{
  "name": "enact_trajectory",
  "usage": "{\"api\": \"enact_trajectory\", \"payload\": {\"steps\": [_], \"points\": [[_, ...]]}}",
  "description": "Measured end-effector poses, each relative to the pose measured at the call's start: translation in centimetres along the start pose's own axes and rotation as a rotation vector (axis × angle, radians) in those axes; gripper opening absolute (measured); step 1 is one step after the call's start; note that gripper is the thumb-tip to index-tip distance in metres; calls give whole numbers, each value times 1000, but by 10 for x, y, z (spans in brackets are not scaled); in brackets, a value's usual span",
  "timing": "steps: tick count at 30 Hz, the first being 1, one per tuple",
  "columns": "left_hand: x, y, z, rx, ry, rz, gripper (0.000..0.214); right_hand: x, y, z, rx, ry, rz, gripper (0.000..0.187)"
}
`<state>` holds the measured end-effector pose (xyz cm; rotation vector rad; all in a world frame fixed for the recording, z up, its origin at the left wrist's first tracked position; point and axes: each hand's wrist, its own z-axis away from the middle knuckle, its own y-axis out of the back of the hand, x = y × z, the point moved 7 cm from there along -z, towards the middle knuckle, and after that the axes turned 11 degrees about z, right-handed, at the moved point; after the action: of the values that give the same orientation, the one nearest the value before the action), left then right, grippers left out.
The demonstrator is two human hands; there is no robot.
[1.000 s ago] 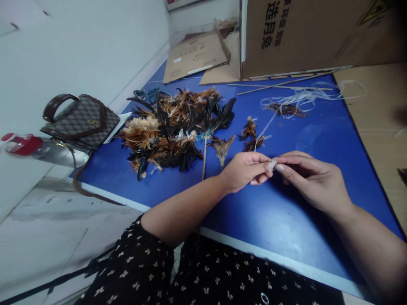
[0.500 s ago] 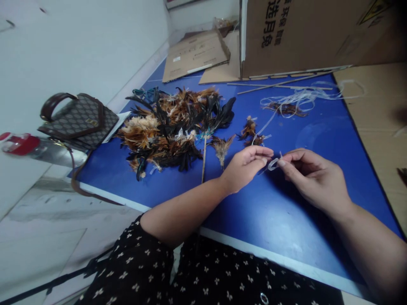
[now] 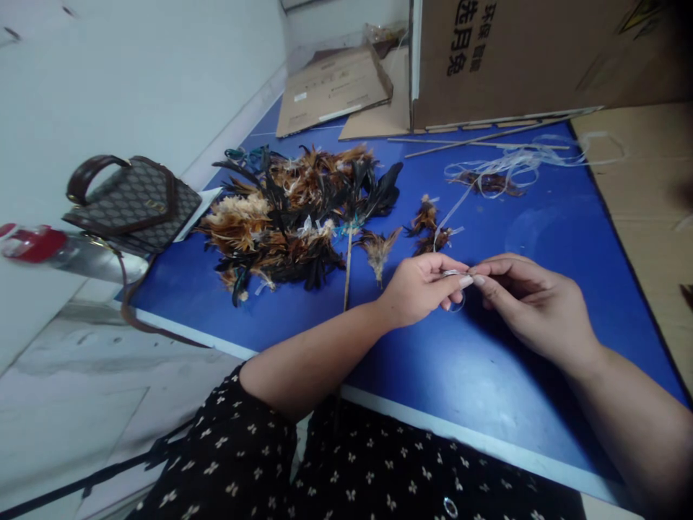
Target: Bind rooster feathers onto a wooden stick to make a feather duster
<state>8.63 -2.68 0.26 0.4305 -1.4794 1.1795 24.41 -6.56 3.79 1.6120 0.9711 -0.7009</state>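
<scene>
My left hand [image 3: 419,290] pinches a thin clear plastic ribbon [image 3: 456,307] above the blue table, and a small loop of it hangs below the fingertips. Touching it fingertip to fingertip, my right hand [image 3: 533,300] is closed on the same ribbon; most of that grip is hidden by the fingers. From my left hand the ribbon runs up to a loose tangle of ribbon [image 3: 514,170] lying over some brown feathers [image 3: 490,183]. Just beyond my left hand are small tied feather bunches [image 3: 426,217] and a single grey-brown feather bunch [image 3: 377,251].
A large pile of brown and black feathers [image 3: 292,217] covers the left of the table, with a thin stick [image 3: 347,274] beside it. Behind stand a cardboard box [image 3: 530,65] and flat cardboard [image 3: 330,94]. A handbag [image 3: 135,202] and a bottle [image 3: 70,253] are far left.
My left hand has closed from a loose, partly open pose into a pinch on the ribbon. The fingertips of both hands have come together, and the ribbon loop between them now hangs lower.
</scene>
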Motion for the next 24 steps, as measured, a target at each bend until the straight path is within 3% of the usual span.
{"api": "enact_trajectory", "payload": {"steps": [10, 16, 22, 24], "points": [[1, 0, 2, 78, 34, -118, 10, -2, 1, 1, 67, 55, 137, 19], [0, 6, 0, 128, -35, -143, 7, -2, -3, 5, 108, 44, 161, 19], [1, 7, 0, 131, -30, -107, 6, -14, -8, 7, -24, 61, 68, 20], [4, 4, 1, 96, -13, -64, 8, -14, -2, 5, -6, 43, 32, 20]]}}
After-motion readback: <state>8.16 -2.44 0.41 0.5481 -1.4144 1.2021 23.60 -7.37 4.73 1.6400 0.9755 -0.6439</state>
